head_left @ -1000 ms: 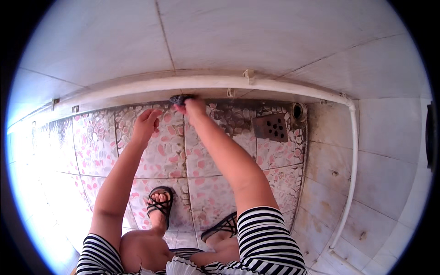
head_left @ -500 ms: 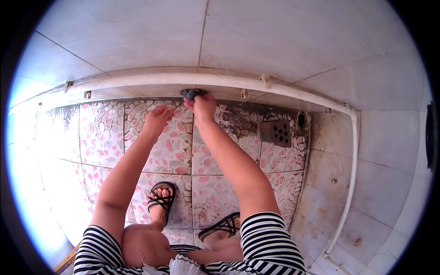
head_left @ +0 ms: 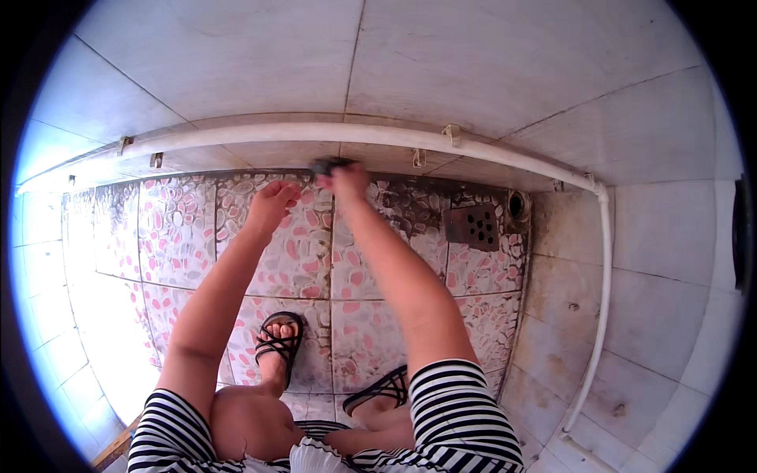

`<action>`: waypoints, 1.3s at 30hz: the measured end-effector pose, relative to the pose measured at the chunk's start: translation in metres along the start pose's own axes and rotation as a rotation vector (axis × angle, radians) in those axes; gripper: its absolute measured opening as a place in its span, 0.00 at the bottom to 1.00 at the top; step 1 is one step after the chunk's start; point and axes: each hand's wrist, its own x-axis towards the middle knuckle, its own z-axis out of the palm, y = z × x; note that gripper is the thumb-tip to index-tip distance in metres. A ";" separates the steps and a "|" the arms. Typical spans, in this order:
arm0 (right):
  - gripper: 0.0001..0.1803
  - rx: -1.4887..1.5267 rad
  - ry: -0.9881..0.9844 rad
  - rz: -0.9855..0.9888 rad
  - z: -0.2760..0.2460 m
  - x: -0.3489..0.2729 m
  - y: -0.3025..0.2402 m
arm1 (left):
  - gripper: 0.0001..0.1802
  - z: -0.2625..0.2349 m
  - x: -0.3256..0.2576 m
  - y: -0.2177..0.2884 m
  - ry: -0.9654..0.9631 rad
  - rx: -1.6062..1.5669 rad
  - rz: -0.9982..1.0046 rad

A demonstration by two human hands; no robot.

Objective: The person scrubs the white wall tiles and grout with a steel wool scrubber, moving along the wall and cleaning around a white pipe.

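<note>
My right hand [head_left: 348, 183] is closed around a dark grey scouring pad [head_left: 332, 165] at the foot of the wall, just beneath the long white pipe [head_left: 284, 134]. Motion blurs this hand and the pad slightly. To its left, my left hand [head_left: 272, 206] hangs over the floor with its fingers loosely curled, a small gap between thumb and fingers, and nothing visible in it. Below both hands lies the pink-and-white pebble-patterned tile floor [head_left: 288, 264]. Dark grime [head_left: 402, 197] marks the floor along the wall, mostly right of my right hand.
A brown perforated block [head_left: 471, 228] lies on the floor at the right, beside a round drain opening [head_left: 518, 206]. The white pipe bends down the stained right wall [head_left: 564, 303]. My sandalled feet [head_left: 279, 347] stand on the tiles nearer to me.
My right hand and the scouring pad have shifted slightly along the wall base and are more blurred. My left hand stays nearly in place. The view has tilted a little.
</note>
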 end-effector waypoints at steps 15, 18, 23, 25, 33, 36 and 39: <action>0.12 0.086 -0.077 0.018 -0.079 -0.006 -0.070 | 0.17 0.044 -0.024 0.027 -0.172 0.015 -0.034; 0.08 0.108 -0.165 -0.047 -0.064 -0.033 -0.070 | 0.28 0.055 -0.035 0.028 -0.237 -0.028 -0.073; 0.05 -0.027 -0.321 -0.150 -0.078 -0.088 -0.080 | 0.28 0.064 -0.050 0.038 -0.385 -0.132 0.059; 0.05 0.019 -0.442 -0.269 -0.081 -0.103 -0.087 | 0.27 0.069 -0.056 0.039 -0.489 -0.177 0.144; 0.06 -0.090 -0.465 -0.294 -0.107 -0.144 -0.115 | 0.21 0.103 -0.083 0.052 -0.499 -0.533 0.377; 0.08 -0.352 -0.365 -0.214 -0.118 -0.165 -0.139 | 0.18 0.098 -0.078 0.046 -0.272 -0.457 0.126; 0.11 -0.423 -0.480 -0.117 -0.119 -0.218 -0.181 | 0.17 0.071 -0.049 0.021 -0.127 -0.338 0.104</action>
